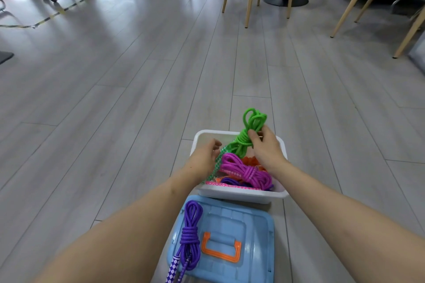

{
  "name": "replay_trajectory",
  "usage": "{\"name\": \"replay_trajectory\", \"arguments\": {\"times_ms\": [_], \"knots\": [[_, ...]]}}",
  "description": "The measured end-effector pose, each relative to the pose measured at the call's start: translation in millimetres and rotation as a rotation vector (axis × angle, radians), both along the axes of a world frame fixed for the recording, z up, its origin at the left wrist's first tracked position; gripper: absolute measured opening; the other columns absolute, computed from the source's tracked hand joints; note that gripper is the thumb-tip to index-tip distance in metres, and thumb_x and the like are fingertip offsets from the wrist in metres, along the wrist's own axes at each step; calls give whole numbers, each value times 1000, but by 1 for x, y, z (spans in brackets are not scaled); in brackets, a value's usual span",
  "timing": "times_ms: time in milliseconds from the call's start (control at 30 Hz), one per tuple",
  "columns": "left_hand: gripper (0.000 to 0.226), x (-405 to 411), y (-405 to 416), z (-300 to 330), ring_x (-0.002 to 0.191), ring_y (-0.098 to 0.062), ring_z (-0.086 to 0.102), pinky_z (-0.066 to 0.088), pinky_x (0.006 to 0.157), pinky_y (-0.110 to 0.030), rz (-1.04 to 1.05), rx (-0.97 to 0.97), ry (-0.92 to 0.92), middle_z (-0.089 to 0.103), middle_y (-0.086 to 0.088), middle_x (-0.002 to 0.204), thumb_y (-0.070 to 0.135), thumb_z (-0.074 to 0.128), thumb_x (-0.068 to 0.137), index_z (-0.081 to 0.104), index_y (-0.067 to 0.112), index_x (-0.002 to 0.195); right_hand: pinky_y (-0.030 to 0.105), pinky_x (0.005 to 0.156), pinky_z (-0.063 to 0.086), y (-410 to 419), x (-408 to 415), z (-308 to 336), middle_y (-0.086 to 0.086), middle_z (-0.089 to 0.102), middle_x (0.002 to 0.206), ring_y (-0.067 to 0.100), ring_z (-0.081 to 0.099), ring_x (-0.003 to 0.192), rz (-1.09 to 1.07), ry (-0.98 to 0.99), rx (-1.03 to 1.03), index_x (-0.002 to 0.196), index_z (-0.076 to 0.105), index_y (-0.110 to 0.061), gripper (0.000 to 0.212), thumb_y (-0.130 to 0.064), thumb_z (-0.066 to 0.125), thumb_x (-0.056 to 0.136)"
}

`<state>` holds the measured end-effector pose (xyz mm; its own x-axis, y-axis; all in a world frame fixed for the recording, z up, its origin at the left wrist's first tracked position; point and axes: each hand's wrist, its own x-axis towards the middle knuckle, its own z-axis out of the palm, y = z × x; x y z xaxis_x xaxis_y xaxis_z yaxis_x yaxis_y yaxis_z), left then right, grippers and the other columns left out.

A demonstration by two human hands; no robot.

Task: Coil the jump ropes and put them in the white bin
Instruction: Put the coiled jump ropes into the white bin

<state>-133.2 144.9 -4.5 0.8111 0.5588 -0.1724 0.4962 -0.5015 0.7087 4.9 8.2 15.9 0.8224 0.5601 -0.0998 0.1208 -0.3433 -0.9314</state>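
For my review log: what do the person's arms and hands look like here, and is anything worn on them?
Both forearms are bare along all that shows, with no sleeves in view. The left hand and the right hand wear no gloves, and no watch, bracelet or ring is visible. Nails look short and unpainted, though the picture is too soft to be sure.

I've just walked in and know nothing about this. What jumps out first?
A bright green rope, bundled, held by the right hand over the far end of a white bin on the floor. In the bin lies a magenta rope. Nearer, a purple rope rests on a blue lid with an orange handle.
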Motion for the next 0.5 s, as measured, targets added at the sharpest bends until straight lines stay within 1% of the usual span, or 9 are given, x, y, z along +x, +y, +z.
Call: {"name": "replay_trajectory", "arguments": {"times_ms": [67,100,133,233,267,300,367,433,500], "knots": [[39,2,-5,1,119,-18,56,41,94,-27,-23,-36,-24,58,-2,137,15,53,105,48,16,144,41,97,53,2,6,0,-1,70,109,21,67,107,-59,125,101,114,62,-22,20,-36,53,104],[42,4,-7,3,116,-16,56,42,93,-27,-24,-57,-59,58,1,133,13,54,105,47,19,146,46,100,55,5,9,-1,5,71,112,25,69,109,-78,216,174,111,63,-22,19,-36,52,104],[47,5,-9,5,113,-14,56,44,91,-25,-24,-64,-98,57,4,127,11,57,103,45,22,147,49,100,56,7,9,3,11,71,115,29,69,110,-81,312,244,109,62,-19,17,-32,50,106],[63,9,-7,12,104,-7,56,46,78,-10,17,-98,-200,54,11,118,4,68,94,43,24,148,47,97,57,13,8,17,20,70,114,33,70,106,-86,548,480,110,58,-7,21,-20,42,111],[64,11,-5,13,102,-6,57,48,77,-10,39,-129,-224,56,10,118,2,71,91,45,24,146,48,96,57,13,9,21,20,70,113,33,70,104,-94,626,552,113,58,-3,24,-20,40,112],[63,12,-3,14,104,-7,58,51,81,-16,60,-169,-237,58,8,120,1,72,90,47,22,144,48,95,57,13,11,24,22,69,113,34,70,103,-104,719,635,118,57,0,28,-22,40,112],[56,14,1,15,113,-10,57,48,93,-28,94,-243,-245,60,3,132,5,69,93,49,20,143,46,91,60,11,14,30,23,69,116,34,72,103,-133,878,750,127,57,3,38,-26,39,112],[47,15,3,14,119,-12,59,47,98,-30,107,-325,-279,62,-2,137,9,64,99,50,17,143,44,89,61,10,16,32,22,71,117,33,74,101,-147,961,794,129,58,3,40,-28,41,111],[37,18,-1,15,115,-12,64,50,99,-28,138,-410,-315,67,-5,131,7,60,101,55,9,138,43,86,63,9,14,32,23,71,117,33,74,101,-154,994,806,129,59,3,37,-25,43,111]]}}
